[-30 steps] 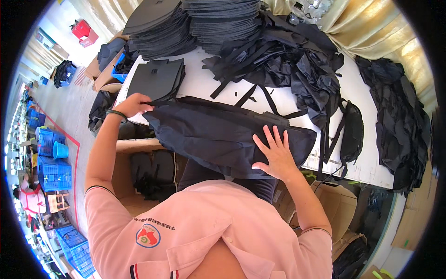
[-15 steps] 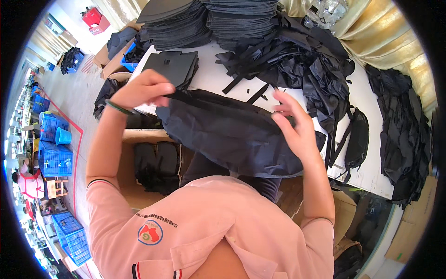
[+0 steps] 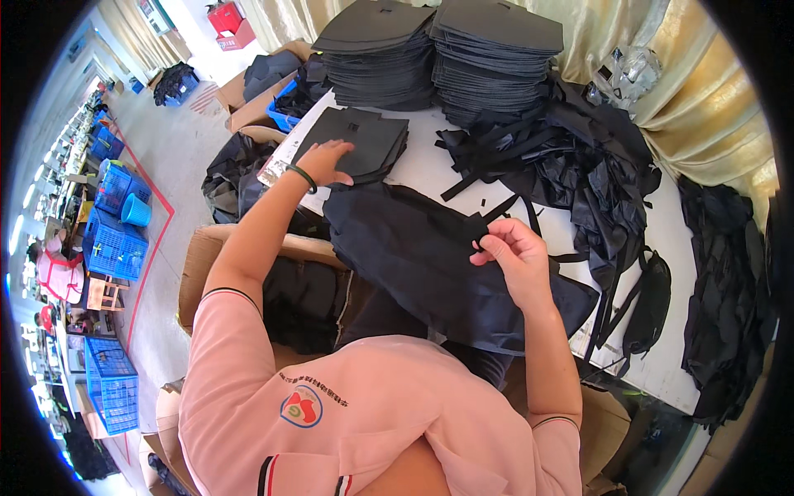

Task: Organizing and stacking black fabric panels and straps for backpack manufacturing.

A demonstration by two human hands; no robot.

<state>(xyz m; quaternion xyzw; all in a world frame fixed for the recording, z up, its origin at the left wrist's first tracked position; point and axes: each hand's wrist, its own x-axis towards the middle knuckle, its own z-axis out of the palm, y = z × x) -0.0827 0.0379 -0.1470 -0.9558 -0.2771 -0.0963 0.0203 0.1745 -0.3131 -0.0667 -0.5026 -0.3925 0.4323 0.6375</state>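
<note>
A large piece of black fabric (image 3: 413, 248), which looks like an unfinished bag, hangs over the table's near edge and my lap. My right hand (image 3: 517, 255) pinches its upper edge, thumb against bent fingers. Over the low pile of dark, flat, stiff panels (image 3: 376, 132) reaches my left hand (image 3: 327, 163), fingers stretched out and holding nothing. Its fingertips lie over the front of the top panel; whether they touch it I cannot tell. A green band circles the left wrist.
Two tall stacks of panels (image 3: 376, 62) stand at the back of the white table (image 3: 430, 169). Crumpled black fabric and straps (image 3: 579, 165) heap up on the right, near a small black pouch (image 3: 649, 306). Open cardboard boxes (image 3: 198, 264) flank my lap.
My left hand has left the fabric's upper left edge and moved over the low panel pile, its fingers straightening. My right hand has closed on the fabric's edge. The whole view has shifted.
</note>
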